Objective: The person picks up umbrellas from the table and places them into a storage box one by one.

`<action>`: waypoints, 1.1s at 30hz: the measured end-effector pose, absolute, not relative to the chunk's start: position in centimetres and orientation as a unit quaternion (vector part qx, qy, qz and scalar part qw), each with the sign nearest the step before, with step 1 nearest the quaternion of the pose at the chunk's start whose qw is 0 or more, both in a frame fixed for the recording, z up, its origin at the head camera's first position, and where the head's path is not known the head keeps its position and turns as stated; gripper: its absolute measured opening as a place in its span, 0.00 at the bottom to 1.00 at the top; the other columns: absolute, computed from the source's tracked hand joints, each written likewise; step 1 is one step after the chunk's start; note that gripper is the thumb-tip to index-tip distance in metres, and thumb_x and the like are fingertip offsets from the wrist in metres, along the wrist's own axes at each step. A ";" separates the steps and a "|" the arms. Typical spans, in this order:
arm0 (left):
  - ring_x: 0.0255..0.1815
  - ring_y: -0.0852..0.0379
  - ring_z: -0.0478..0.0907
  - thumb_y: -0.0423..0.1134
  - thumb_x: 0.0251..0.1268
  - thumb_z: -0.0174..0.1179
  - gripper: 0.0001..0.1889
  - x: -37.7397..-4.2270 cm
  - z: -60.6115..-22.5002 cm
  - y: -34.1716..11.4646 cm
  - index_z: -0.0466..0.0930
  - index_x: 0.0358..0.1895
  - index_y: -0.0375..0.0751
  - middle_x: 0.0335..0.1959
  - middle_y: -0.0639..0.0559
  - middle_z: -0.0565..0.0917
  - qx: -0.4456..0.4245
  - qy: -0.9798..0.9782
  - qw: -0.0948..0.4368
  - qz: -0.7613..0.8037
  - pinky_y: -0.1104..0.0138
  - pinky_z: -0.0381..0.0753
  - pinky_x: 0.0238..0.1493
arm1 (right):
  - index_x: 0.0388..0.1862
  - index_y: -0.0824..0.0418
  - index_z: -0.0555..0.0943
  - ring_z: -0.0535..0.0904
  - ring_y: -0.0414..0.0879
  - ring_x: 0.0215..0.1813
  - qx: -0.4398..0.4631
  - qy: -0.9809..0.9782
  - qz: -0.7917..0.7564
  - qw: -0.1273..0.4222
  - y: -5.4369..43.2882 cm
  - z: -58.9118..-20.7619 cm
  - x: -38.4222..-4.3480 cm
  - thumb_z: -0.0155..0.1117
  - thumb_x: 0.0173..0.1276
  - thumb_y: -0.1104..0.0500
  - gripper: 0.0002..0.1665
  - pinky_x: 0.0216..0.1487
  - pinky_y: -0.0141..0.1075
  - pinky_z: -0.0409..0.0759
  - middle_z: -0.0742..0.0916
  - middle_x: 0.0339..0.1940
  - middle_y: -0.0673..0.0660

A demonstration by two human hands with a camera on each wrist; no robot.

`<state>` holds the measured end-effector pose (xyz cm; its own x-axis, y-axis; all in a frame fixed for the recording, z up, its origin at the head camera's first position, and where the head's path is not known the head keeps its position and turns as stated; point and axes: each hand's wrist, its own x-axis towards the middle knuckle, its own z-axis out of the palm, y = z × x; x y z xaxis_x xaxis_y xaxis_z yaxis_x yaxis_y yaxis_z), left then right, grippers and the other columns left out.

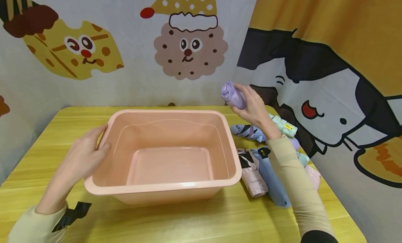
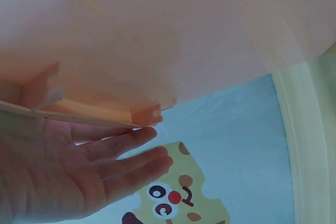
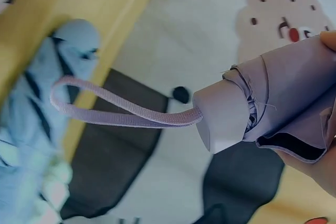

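Note:
A pink plastic basin (image 1: 169, 192) stands on the table. At its left rim is my left hand (image 1: 84, 152), thumb over the edge. In the left wrist view, the fingers (image 2: 131, 174) of that hand lie nearly straight below the rim, one touching it. My right hand (image 1: 252, 105) grips a rolled purple folding umbrella (image 1: 233, 95), raised beyond the basin's back right corner. The right wrist view shows the umbrella's handle (image 3: 223, 114) with a looped strap (image 3: 121, 116); only part of the gripping hand shows there.
Right of the basin lie a pink folded umbrella (image 1: 253, 176), a blue one (image 1: 273, 180), a patterned blue one (image 1: 248, 131) and a mint one (image 1: 284, 126). More bundles lie partly behind my right sleeve. A printed cloth (image 1: 125, 93) hangs behind the yellow wooden table (image 1: 176, 223).

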<state>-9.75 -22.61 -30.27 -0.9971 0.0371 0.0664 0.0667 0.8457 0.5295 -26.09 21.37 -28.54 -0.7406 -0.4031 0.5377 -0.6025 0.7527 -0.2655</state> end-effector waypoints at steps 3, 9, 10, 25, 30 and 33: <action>0.64 0.22 0.60 0.42 0.72 0.44 0.32 -9.9 -30.4 -22.6 0.50 0.73 0.28 0.68 0.22 0.60 -0.025 -0.960 0.025 -0.278 0.32 0.63 0.57 | 0.67 0.55 0.68 0.76 0.58 0.55 0.296 -0.901 0.206 0.241 20.7 -27.2 -25.5 0.69 0.55 0.55 0.40 0.48 0.54 0.79 0.79 0.58 0.64; 0.63 0.22 0.62 0.41 0.72 0.44 0.31 -9.9 -30.7 -22.6 0.51 0.73 0.28 0.67 0.22 0.61 -0.029 -0.958 0.041 -0.283 0.33 0.65 0.56 | 0.67 0.56 0.69 0.74 0.57 0.59 0.337 -0.890 0.185 0.245 18.6 -24.7 -24.1 0.69 0.55 0.56 0.39 0.53 0.54 0.78 0.78 0.59 0.62; 0.62 0.22 0.62 0.41 0.72 0.44 0.31 -9.9 -30.7 -22.6 0.51 0.72 0.28 0.67 0.22 0.62 -0.030 -0.958 0.043 -0.282 0.33 0.66 0.55 | 0.67 0.56 0.69 0.73 0.57 0.60 0.343 -0.888 0.181 0.246 18.2 -24.3 -24.0 0.69 0.55 0.55 0.39 0.54 0.53 0.78 0.78 0.60 0.62; 0.51 0.26 0.76 0.40 0.71 0.44 0.32 -9.6 -30.8 -22.5 0.50 0.73 0.30 0.67 0.24 0.64 -0.019 -0.953 0.051 -0.299 0.45 0.80 0.41 | 0.64 0.55 0.73 0.74 0.55 0.56 0.468 -0.835 0.114 0.266 12.5 -20.9 -21.2 0.69 0.52 0.56 0.37 0.48 0.47 0.80 0.79 0.58 0.61; 0.47 0.31 0.78 0.41 0.71 0.44 0.32 -9.5 -30.8 -22.6 0.50 0.73 0.30 0.65 0.23 0.65 -0.015 -0.955 0.048 -0.292 0.52 0.80 0.35 | 0.64 0.55 0.73 0.75 0.55 0.54 0.501 -0.817 0.081 0.272 10.9 -20.2 -20.8 0.69 0.52 0.55 0.37 0.48 0.46 0.80 0.80 0.58 0.61; 0.43 0.36 0.78 0.42 0.71 0.43 0.32 -9.5 -30.8 -22.7 0.50 0.73 0.30 0.63 0.22 0.67 -0.012 -0.958 0.041 -0.284 0.57 0.77 0.33 | 0.64 0.54 0.73 0.75 0.56 0.53 0.524 -0.803 0.056 0.277 9.9 -20.2 -20.6 0.69 0.52 0.55 0.37 0.47 0.46 0.80 0.80 0.57 0.62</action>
